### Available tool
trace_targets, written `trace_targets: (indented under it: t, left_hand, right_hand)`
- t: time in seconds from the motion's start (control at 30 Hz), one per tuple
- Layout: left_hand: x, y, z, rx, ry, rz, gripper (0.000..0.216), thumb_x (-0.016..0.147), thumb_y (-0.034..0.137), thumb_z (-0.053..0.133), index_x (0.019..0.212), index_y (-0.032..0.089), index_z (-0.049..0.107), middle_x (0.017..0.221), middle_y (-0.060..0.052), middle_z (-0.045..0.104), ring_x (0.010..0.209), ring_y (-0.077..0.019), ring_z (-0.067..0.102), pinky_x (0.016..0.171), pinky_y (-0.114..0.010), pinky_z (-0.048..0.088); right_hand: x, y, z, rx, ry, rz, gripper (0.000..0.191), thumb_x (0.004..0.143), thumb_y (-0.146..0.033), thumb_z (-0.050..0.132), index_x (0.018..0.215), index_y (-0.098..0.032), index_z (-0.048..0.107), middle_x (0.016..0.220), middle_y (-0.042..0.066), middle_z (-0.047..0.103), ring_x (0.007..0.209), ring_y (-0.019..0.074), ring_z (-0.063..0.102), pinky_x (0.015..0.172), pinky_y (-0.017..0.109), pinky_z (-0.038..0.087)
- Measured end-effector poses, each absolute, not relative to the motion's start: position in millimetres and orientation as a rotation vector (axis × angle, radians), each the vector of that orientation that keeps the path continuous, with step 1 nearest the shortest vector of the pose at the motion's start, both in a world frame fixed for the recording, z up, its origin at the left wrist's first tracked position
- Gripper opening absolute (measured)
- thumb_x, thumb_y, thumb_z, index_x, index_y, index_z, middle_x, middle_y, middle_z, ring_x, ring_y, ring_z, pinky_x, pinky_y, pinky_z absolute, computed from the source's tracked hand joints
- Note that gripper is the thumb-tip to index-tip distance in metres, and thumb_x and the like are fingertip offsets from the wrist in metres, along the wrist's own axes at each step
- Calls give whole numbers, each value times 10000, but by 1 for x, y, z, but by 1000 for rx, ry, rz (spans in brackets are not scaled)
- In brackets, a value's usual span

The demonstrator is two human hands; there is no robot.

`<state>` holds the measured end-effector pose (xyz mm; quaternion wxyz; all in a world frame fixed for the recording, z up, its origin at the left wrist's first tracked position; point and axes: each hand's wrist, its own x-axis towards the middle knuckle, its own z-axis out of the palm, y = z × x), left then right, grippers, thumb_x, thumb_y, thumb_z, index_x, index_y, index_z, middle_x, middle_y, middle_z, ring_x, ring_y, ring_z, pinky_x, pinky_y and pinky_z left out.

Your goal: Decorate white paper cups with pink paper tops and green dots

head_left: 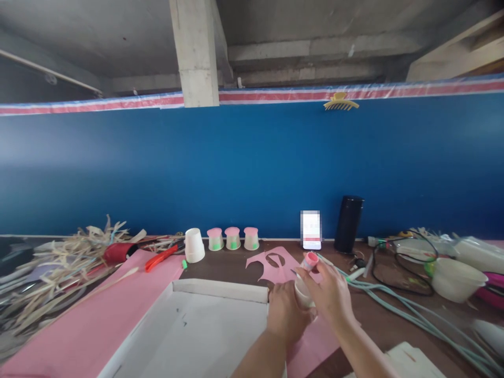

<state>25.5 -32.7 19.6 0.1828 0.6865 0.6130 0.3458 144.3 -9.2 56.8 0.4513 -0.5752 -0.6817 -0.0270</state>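
Head view: left hand has its fingers wrapped round a white cup over the table. Right hand fingers pinch a small pink-topped tube just above the cup.

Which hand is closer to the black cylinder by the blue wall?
Right. The right hand, pinching a pink-capped tube, is in front and slightly left of the black cylinder; the left hand, on a white cup, sits farther left and nearer the camera.

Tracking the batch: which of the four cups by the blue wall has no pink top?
The leftmost cup, plain white all over; the three cups to its right have pink tops and green marks.
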Motion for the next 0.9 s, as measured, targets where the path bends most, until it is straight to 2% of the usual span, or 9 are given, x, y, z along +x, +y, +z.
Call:
trace_targets:
  t: [0.2,0.47,0.63,0.9]
  left_hand:
    - [24,-32,19,1937,1712,974,420,623,359,700,998,178,643,974,-95,683,932,-285,581,841,-381,420]
    - [23,-34,20,1971,1705,941,463,662,360,683,1061,132,630,1005,-117,678,978,-296,572,883,-393,420]
    - [23,-33,16,2004,1699,974,450,648,309,682,1061,136,636,959,-107,686,930,-288,584,868,-391,425]
    - [23,-32,15,2005,1684,990,367,663,300,683,1002,168,632,912,-84,689,907,-272,590,883,-388,417]
  right_hand:
    - [143,-13,61,-1435,-1739,58,317,809,-542,568,804,-239,659,919,63,715,879,268,623,812,394,455]
    - [142,-15,60,-1392,-1802,135,375,819,-574,543,828,-223,675,838,49,695,794,231,632,736,333,468]
    - [140,-20,64,-1395,-1821,118,380,837,-575,509,845,-227,659,749,32,661,741,222,618,682,315,461]
    - [142,-31,72,-1373,-1886,120,344,870,-538,487,748,-231,584,708,28,623,716,212,588,661,306,439]
